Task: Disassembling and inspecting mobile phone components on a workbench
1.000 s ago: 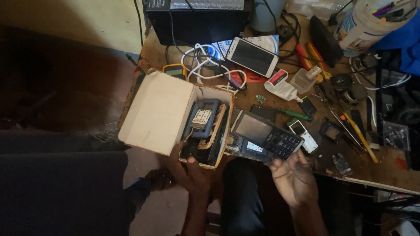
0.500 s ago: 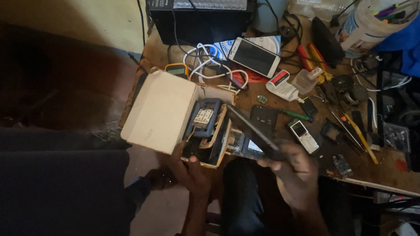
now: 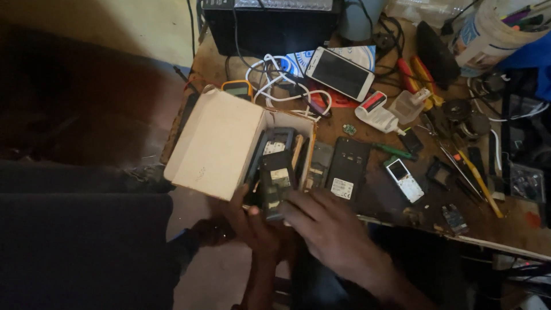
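Observation:
An open cardboard box with its lid flap folded out to the left is tilted at the front edge of a cluttered workbench. Several dark phones and phone parts stand packed inside it. My left hand grips the box from below at its near edge. My right hand reaches in from the right, with its fingers on the lower end of a black phone standing at the front of the box.
A black phone body with its back open lies just right of the box, and a small white keypad phone lies beyond it. Behind them are a white smartphone, white cables, red screwdrivers and a black case. The floor at left is dark.
My right hand, which held a dark keypad phone out to the right of the box, has swung left and brought the phone upright into the box. The box has stayed in my left hand.

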